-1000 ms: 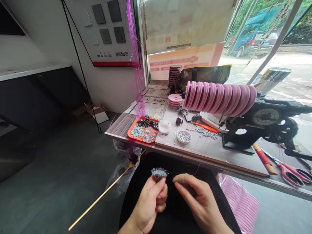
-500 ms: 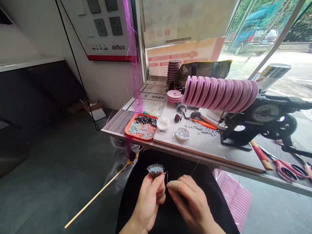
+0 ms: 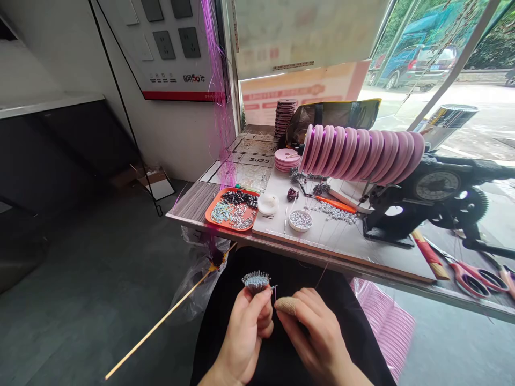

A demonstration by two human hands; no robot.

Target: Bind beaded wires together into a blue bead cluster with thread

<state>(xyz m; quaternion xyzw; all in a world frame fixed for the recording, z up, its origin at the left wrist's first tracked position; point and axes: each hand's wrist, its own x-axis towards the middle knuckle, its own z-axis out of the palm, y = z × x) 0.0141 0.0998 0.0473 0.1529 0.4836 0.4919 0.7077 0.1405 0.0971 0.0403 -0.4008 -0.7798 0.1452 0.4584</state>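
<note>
Above my lap, my left hand (image 3: 246, 328) pinches a fan-shaped bundle of thin wires with blue-grey tips (image 3: 256, 280) between thumb and fingers. Just to its right, my right hand (image 3: 316, 329) is closed in a pinch, with a tan wrap (image 3: 286, 305) around one finger. A thin purple thread (image 3: 276, 294) rises from its fingertips towards a small tip at the bundle's right side. The two hands are close together but apart. What lies inside the right fingers is mostly hidden.
On the table stand an orange tray (image 3: 209, 214) of beads, a small white dish (image 3: 301, 229) of pale beads, and a black machine (image 3: 438, 187) carrying a row of pink spools (image 3: 362, 153). Scissors (image 3: 475, 279) lie at right. A wooden stick (image 3: 161, 321) slants down at left.
The hands stay almost in place, with the left still gripping the bundle. The small tip at the bundle's right side and the thread have shifted very slightly. The view has moved a little.
</note>
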